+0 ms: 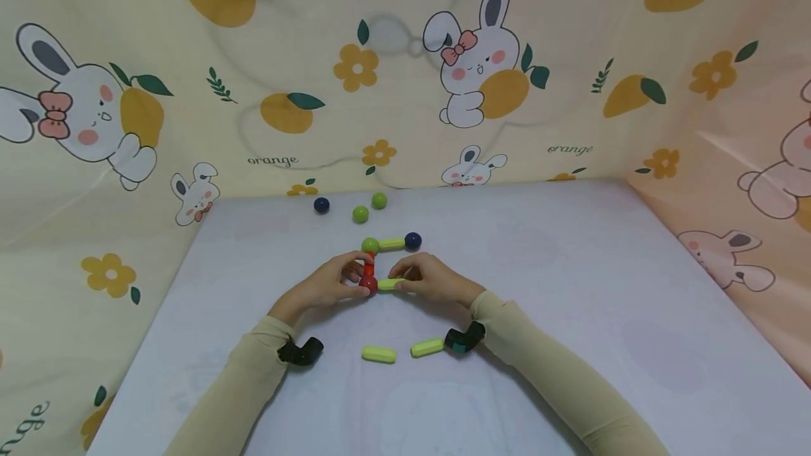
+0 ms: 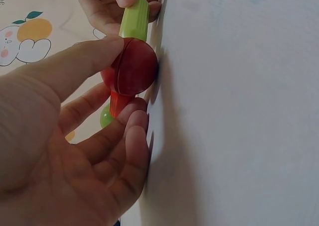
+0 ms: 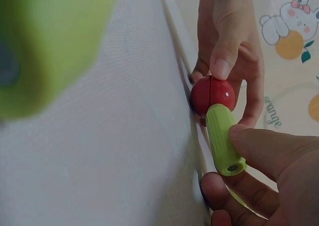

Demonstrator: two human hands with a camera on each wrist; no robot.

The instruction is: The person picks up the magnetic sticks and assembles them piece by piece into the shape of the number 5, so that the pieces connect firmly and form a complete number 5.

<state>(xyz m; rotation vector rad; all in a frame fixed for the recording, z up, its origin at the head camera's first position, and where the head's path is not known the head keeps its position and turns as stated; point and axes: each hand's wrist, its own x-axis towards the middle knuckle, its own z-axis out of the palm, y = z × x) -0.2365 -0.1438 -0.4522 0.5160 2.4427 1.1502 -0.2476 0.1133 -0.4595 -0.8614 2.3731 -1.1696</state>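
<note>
My left hand (image 1: pixel 323 283) holds a red ball (image 1: pixel 368 286), its thumb on the ball and its fingers beside a short red rod (image 2: pixel 118 104). My right hand (image 1: pixel 436 279) pinches a ribbed yellow-green rod (image 3: pixel 223 136) between thumb and fingers. One end of that rod meets the red ball; its other end shows a dark round tip in the right wrist view. From the red ball the red rod runs away to a green ball (image 1: pixel 370 245). A second yellow-green rod (image 1: pixel 391 244) joins this green ball to a dark blue ball (image 1: pixel 413 241).
Farther back lie a loose dark blue ball (image 1: pixel 322 205) and two green balls, one nearer (image 1: pixel 360 214), one farther (image 1: pixel 379 200). Two loose yellow-green rods, one left (image 1: pixel 379 354) and one right (image 1: pixel 427 347), lie nearer me on the white table (image 1: pixel 570 266). A printed cloth (image 1: pixel 405 111) hangs behind.
</note>
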